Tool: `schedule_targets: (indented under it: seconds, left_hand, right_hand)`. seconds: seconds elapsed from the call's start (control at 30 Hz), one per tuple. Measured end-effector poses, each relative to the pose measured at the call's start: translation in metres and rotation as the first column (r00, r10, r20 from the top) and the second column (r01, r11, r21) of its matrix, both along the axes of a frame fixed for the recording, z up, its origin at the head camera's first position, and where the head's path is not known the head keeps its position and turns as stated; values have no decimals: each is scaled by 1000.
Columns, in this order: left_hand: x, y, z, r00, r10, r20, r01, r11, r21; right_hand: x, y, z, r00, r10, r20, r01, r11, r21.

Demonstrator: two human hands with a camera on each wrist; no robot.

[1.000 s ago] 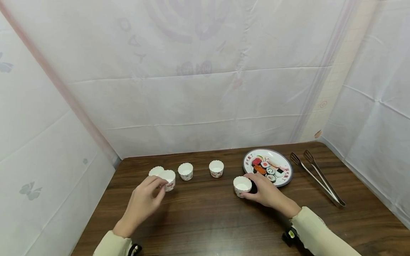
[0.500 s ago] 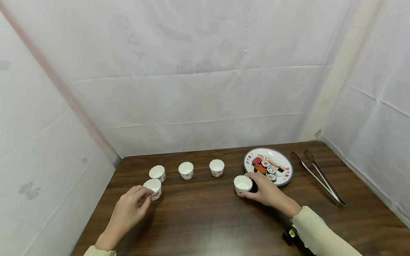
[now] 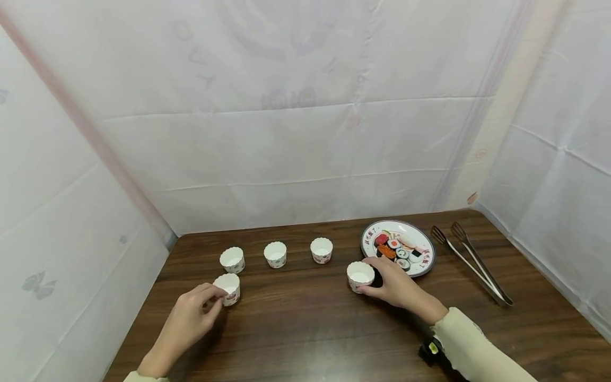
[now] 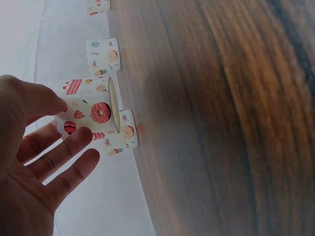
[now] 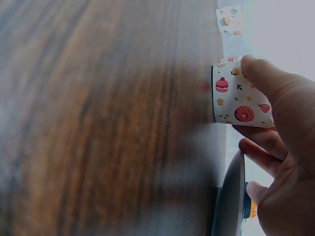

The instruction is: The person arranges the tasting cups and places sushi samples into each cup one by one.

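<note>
Head view: the fingers of my left hand (image 3: 192, 314) pinch the side of a donut-printed white cup (image 3: 231, 291) toward the left edge of the worktop (image 3: 296, 323), and those of my right hand (image 3: 393, 284) grip a second cup (image 3: 360, 276) just beside the plate (image 3: 404, 227), on its near-edge side. Farther out, three more cups (image 3: 275, 255) stand in a row along the far edge. The plate, bearing sushi shapes (image 3: 402, 254), sits right of them, and tongs (image 3: 483, 268) lie near the right edge.
</note>
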State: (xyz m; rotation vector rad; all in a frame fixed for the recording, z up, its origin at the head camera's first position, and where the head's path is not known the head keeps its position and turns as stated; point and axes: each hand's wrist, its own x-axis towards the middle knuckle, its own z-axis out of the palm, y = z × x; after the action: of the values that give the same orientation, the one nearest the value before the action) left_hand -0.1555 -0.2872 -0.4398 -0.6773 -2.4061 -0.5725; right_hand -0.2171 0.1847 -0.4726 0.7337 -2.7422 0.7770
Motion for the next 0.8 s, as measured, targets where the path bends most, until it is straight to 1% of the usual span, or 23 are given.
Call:
schedule_targets:
  seconds: [0.13, 0.37, 0.6, 0.8]
  left_hand:
    - [0, 0, -3, 1000, -18, 19, 18, 1000, 3]
    - [-3, 0, -6, 999, -38, 29, 38, 999, 7]
    - [0, 3, -7, 998, -25, 54, 24, 999, 21]
    - [-2, 2, -7, 998, -35, 57, 33, 999, 30]
  right_hand:
    - [1, -1, -1, 1000, -4, 3, 4, 1000, 3]
    - [1, 0, -1, 1000, -9, 18, 9, 1000, 0]
    - [0, 0, -2, 1000, 0, 8, 0, 1000, 18]
    - [-2, -1, -3, 1000, 1, 2, -1, 1000, 21]
